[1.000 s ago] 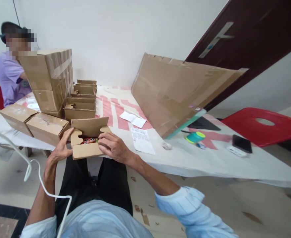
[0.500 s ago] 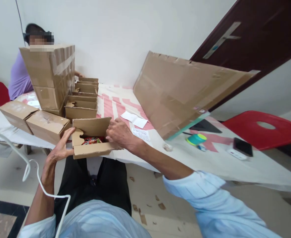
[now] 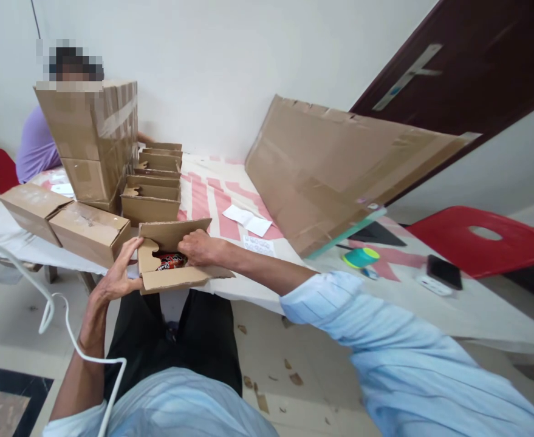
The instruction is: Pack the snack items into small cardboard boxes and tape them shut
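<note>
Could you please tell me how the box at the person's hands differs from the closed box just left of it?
The open box has its back flap raised, while the closed box is shut. The open box shows a red packet; the closed box hides its inside. Both are brown cardboard.

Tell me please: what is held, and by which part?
The left grip holds the open cardboard box by its left end. The right grip is beside the red packet; whether it holds anything cannot be told.
</note>
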A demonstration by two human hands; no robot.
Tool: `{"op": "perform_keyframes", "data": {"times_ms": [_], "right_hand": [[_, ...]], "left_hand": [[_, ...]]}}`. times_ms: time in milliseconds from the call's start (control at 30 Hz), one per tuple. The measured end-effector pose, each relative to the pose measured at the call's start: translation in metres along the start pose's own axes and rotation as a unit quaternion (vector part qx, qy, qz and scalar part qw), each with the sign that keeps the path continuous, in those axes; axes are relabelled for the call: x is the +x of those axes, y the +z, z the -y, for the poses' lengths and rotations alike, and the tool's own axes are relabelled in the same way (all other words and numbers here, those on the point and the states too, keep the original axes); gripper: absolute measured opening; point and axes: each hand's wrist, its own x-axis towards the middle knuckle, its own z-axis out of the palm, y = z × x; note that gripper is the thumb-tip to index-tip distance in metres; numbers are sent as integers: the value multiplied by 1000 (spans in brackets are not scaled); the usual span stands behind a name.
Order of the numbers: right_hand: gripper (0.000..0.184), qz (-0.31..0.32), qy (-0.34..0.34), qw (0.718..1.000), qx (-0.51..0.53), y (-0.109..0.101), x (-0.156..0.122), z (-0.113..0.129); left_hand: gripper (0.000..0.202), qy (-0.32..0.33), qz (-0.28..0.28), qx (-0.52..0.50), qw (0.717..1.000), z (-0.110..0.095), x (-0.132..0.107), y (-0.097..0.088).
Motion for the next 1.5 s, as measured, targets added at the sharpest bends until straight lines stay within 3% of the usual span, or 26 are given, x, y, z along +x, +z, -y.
{"op": "perform_keyframes", "data": {"times_ms": [267,433,633,833,900,1100,1333,1500], "right_hand": [[24,-26,-7,999,34,26,8,-7],[21,-47,-3,996,78,23,-3,-8],[29,-172,33,978,111,18,-11,-24],[27,-209,37,970,119,4,-20,-42],[27,-246,42,953,171,-3,-29,-51],[26,-369,32,864,342,-23,-56,-76],[26,-355,39,837,415,-7,-49,-76],[28,-338,54,820,458,11,-42,-81]], "left_hand": [[103,0,10,-3,1000,1,-3,-1],[106,-6,8,10,1000,-3,-1,-2],[108,-7,-8,-7,1000,-2,8,-3],[113,-6,-29,-2,1000,4,20,1],[114,-7,-44,6,999,6,27,1],[113,6,-60,24,998,13,57,-2],[128,57,22,-30,998,27,97,7],[123,70,28,-68,995,28,117,17]]}}
